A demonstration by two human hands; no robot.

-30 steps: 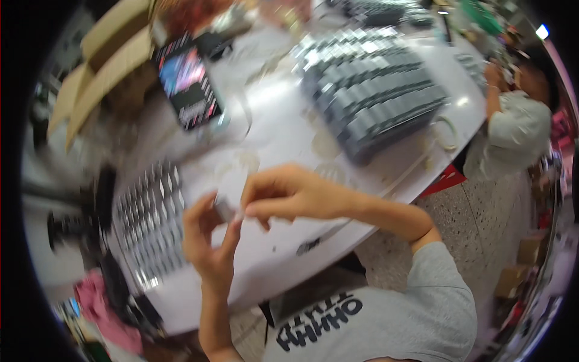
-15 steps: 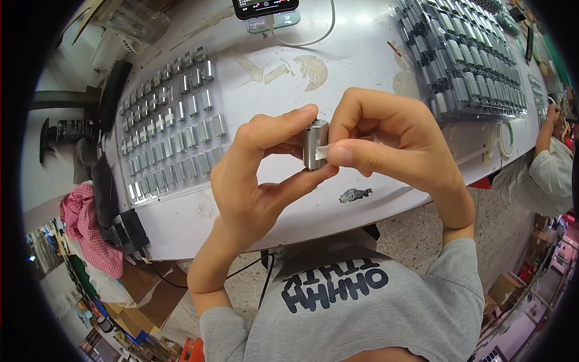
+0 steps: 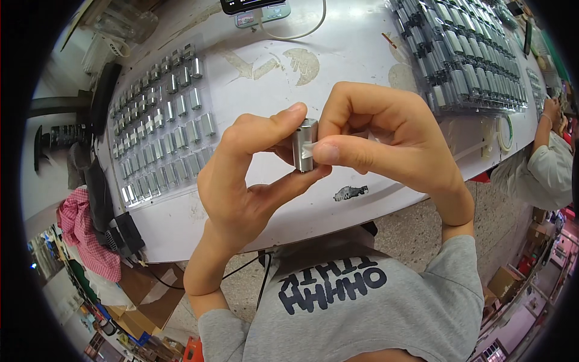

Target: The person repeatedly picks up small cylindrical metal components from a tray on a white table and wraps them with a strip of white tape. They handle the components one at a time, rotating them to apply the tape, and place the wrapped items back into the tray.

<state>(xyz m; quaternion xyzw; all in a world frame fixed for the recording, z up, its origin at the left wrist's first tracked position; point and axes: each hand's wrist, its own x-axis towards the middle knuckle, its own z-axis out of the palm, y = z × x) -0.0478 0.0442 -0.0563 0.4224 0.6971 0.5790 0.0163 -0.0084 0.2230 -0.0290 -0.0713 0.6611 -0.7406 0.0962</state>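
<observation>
My left hand point(image 3: 238, 169) holds a small silver motor point(image 3: 301, 158) upright, its thumb at the top end and its fingers under the bottom. The motor is a smooth metal cylinder, held above the table in front of my chest. A small whitish strip point(image 3: 307, 149) lies against the motor's right side. My right hand point(image 3: 386, 136) pinches that strip between thumb and index finger, with the fingertips close to or touching the metal. The other right fingers are curled in, and what is behind them is hidden.
On the left of the white table point(image 3: 271, 223) lies a clear tray point(image 3: 160, 198) with rows of similar motors. Stacked filled trays point(image 3: 464, 108) stand at the right back. A phone point(image 3: 248, 5) with a white cable is at the far edge. Another person point(image 3: 546, 157) works at far right.
The strip now lies flatter against the motor, where it stuck out before. Both hands and the motor appear slightly farther left, as does the whole table scene.
</observation>
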